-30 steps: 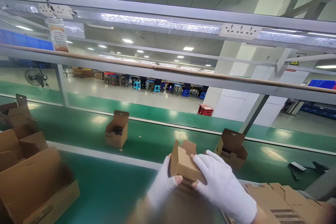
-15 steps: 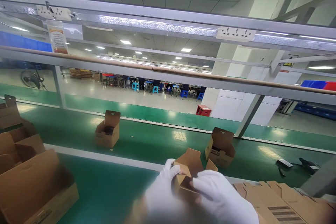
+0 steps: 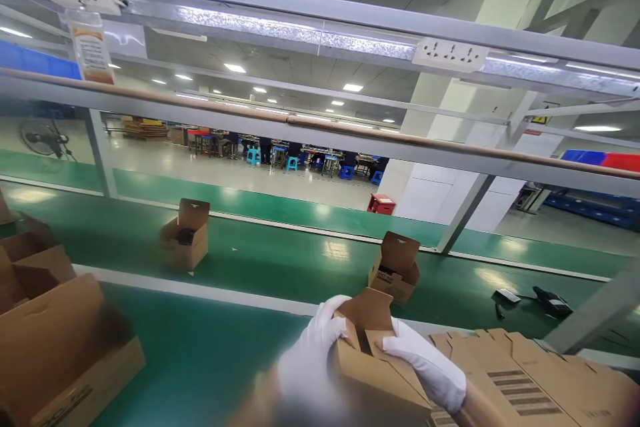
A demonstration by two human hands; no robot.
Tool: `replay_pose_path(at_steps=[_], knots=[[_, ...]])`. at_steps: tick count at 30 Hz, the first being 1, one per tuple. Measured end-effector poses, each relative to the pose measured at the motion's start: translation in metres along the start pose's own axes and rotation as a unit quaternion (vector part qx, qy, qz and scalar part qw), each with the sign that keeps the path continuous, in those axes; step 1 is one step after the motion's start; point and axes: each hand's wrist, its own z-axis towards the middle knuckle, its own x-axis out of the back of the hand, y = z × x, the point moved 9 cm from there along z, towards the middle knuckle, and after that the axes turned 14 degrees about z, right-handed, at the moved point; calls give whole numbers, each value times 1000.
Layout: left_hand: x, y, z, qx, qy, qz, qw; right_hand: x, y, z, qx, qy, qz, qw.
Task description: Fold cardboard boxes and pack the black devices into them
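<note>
In the head view we see both white-gloved hands clamped on 1 small cardboard box [image 3: 377, 363] at the near edge of the green bench, low in the middle. The left hand [image 3: 313, 360] grips its left wall with fingers curled over the top edge; the right hand [image 3: 425, 363] pinches its right side, thumb by the raised flap.

Just right of it lies a stack of flat carton blanks [image 3: 530, 380] with dark printed bars, too blurred to read. At the near left corner stand large open cartons [image 3: 60, 340]. Beyond, on the green conveyor belt [image 3: 280, 267], sit 2 open boxes: a left one [image 3: 184, 235] and a right one [image 3: 395, 267] just behind the held box. Black tools [image 3: 547, 300] lie at the belt's right end.

Since 0.5 s ago, both belt boxes have shifted left, and the held box's flap stands more upright. A hanging orange card [image 3: 90, 47] is unreadable.
</note>
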Motion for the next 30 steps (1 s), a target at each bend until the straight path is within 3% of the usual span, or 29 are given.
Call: replay_pose_path(at_steps=[4, 7, 12, 19, 20, 22, 24, 25, 28, 30], knots=[[-1, 5, 1, -50, 15, -7, 999, 12, -17, -3, 6, -47, -87, 995], [-7, 4, 2, -75, 10, -9, 997, 6, -34, -5, -27, -80, -209, 974], [-16, 0, 0, -83, 3, -11, 997, -21, -46, -2, -83, -34, -530, 843], [-23, -1, 3, -79, -3, -20, 997, -36, -26, 10, -16, 52, -755, 654], [-22, 0, 3, -81, 1, -26, 996, -35, -27, 10, 0, 63, -762, 645], [-19, -2, 3, -86, 8, -33, 996, -29, -31, 8, 23, 66, -746, 663], [-11, -13, 3, -79, 24, -42, 996, -26, -46, 0, 70, 75, -726, 680], [-4, -22, 4, -65, 44, -51, 996, -27, -59, -8, 118, 92, -723, 674], [26, -71, 4, 40, 170, -157, 972, -51, -79, -39, 276, 106, -733, 612], [38, -112, -2, 135, 263, -271, 916, -74, -60, -49, 322, 35, -743, 586]])
